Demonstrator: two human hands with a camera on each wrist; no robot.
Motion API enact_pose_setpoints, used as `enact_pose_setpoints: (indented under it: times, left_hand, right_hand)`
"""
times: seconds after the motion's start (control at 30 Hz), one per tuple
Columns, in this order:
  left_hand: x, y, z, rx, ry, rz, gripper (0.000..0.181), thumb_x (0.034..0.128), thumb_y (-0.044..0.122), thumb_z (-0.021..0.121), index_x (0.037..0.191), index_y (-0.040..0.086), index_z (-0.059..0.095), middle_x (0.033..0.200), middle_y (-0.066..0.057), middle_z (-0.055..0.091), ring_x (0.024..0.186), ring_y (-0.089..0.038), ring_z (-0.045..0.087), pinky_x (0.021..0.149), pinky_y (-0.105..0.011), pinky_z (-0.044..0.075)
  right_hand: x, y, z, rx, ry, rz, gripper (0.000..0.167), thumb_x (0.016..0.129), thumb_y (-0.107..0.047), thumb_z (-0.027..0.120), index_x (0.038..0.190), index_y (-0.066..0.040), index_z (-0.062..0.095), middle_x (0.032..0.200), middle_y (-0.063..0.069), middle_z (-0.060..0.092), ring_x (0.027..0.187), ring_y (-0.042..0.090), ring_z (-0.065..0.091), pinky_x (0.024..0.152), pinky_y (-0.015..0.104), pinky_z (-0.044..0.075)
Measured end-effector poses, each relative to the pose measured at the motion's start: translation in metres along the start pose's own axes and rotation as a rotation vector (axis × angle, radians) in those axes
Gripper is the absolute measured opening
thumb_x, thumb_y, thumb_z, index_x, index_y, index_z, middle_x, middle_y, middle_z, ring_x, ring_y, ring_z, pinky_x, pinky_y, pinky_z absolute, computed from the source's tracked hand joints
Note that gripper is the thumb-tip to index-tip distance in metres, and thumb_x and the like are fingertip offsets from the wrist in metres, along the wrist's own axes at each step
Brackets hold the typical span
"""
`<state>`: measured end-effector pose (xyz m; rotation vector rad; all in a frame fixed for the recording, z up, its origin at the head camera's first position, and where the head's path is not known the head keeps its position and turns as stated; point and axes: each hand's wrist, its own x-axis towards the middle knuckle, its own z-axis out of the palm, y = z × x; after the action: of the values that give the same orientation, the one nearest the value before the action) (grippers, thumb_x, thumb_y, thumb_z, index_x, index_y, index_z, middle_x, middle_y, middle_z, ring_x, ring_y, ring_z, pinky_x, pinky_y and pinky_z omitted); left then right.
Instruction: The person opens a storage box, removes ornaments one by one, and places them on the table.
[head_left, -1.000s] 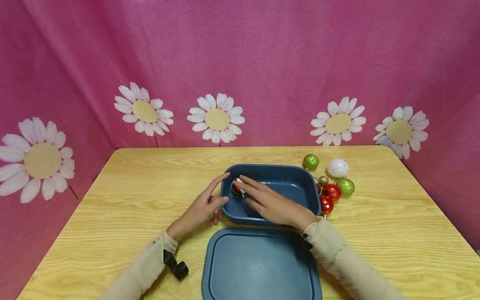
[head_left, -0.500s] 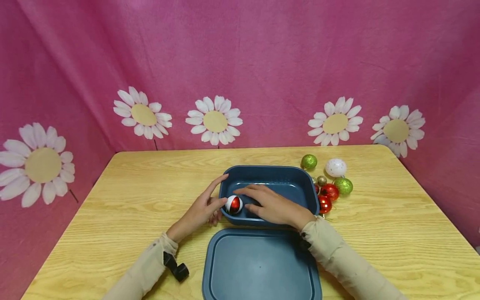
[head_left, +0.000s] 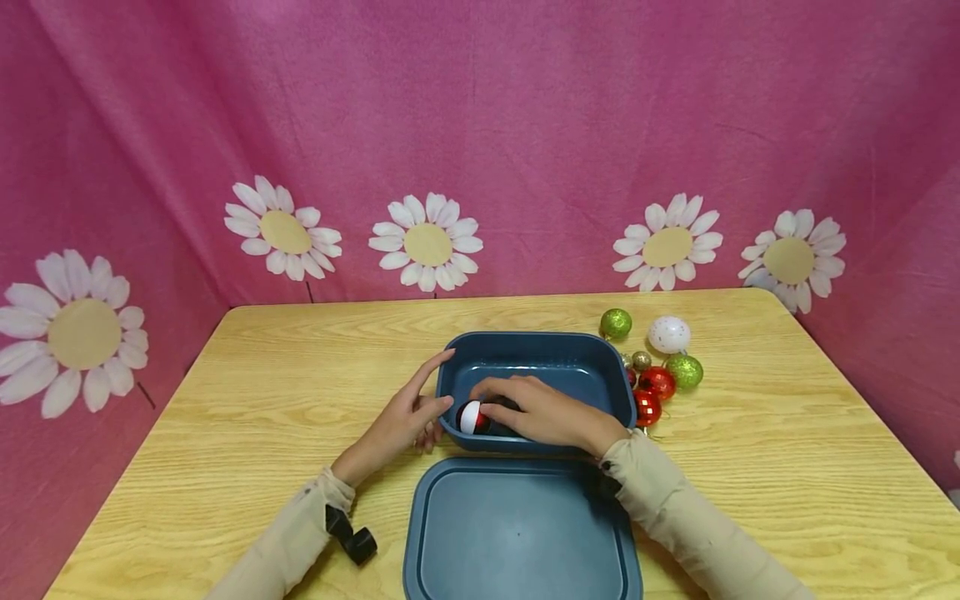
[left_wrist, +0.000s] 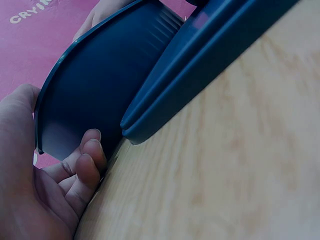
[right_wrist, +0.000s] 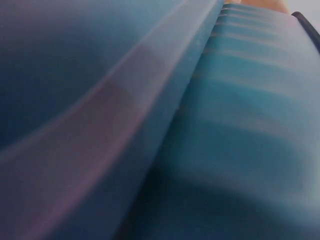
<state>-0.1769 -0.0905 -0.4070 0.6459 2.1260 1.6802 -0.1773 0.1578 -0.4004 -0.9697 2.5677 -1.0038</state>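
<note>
A red-and-white Christmas bauble (head_left: pixel 471 418) lies in the front left corner of the deep blue plastic box (head_left: pixel 562 442). My right hand (head_left: pixel 551 412) reaches over the box's front rim. Its thumb and index finger are bent at the bauble's right side, and the thumb overlaps it; a firm pinch cannot be made out. My left hand (head_left: pixel 401 421) is at the box's left end, index finger and thumb spread against the rim. In the left wrist view, the other fingers of the left hand (left_wrist: pixel 60 185) are loosely bent near the box's outer wall (left_wrist: pixel 100 85).
A flat blue lid (head_left: pixel 521 533) lies in front of the box. Against the box's right side are red baubles (head_left: pixel 647 408), small gold ones (head_left: pixel 641 360), green glitter ones (head_left: pixel 684 371) and a white speckled egg-shaped one (head_left: pixel 669 333). The wooden table (head_left: pixel 322 367) meets a pink curtain (head_left: pixel 525 125).
The bauble has moved towards the front of the box and turned over. My right hand's fingers, straighter before, have bent towards it. The left hand keeps its place.
</note>
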Motion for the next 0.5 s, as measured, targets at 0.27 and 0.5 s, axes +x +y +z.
enact_pose_setpoints:
  times: [0.27, 0.5]
  left_hand:
    - [0.0003, -0.0011, -0.0006, -0.005, -0.009, 0.013, 0.061, 0.1046, 0.016, 0.051, 0.158, 0.025, 0.024, 0.07, -0.035, 0.056, 0.056, -0.047, 0.053, 0.045, -0.03, 0.047]
    - [0.0003, -0.0021, -0.0007, -0.001, -0.005, 0.015, 0.061, 0.1045, 0.016, 0.051, 0.158, 0.024, 0.024, 0.069, -0.034, 0.056, 0.056, -0.047, 0.053, 0.044, -0.03, 0.047]
  right_hand:
    - [0.0003, -0.0007, 0.0003, 0.071, -0.017, 0.026, 0.029, 0.101, -0.029, 0.06, 0.128, -0.019, 0.061, 0.108, -0.011, 0.067, 0.097, 0.001, 0.063, 0.087, 0.028, 0.053]
    - [0.0004, 0.0009, 0.0002, 0.058, -0.004, 0.036, 0.029, 0.101, -0.031, 0.06, 0.127, -0.018, 0.062, 0.106, -0.009, 0.069, 0.095, 0.003, 0.064, 0.085, 0.027, 0.053]
